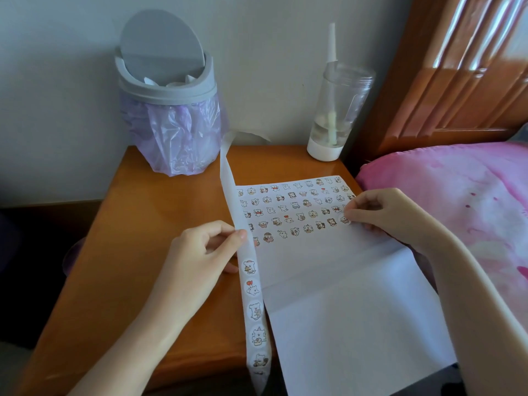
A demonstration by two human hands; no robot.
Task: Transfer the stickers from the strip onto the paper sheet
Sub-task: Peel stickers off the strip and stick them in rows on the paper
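Left hand [204, 254]: thumb and forefinger pinch the sticker strip [253, 298] at its edge, other fingers curled under.

Strip: a long white backing tape. Beyond the left hand it is bare and runs off toward the far table edge. On the near side of that hand it carries a column of round cartoon stickers and hangs over the near edge of the table [137, 224].

Right hand [381, 214]: fingertips pinch one round sticker [344, 220], held at the right end of the fourth row on the paper sheet [343, 304]. Cannot tell if it is stuck down.

Sheet lies between the two hands and under the right one. Its far part is filled with rows of small stickers; the part nearer than the hands is blank.

Beyond the left hand: grey swing-lid bin [167, 90] with a purple liner. Beyond the right hand: clear bottle [335, 110]. Right of the right hand: pink bedding [471, 195].
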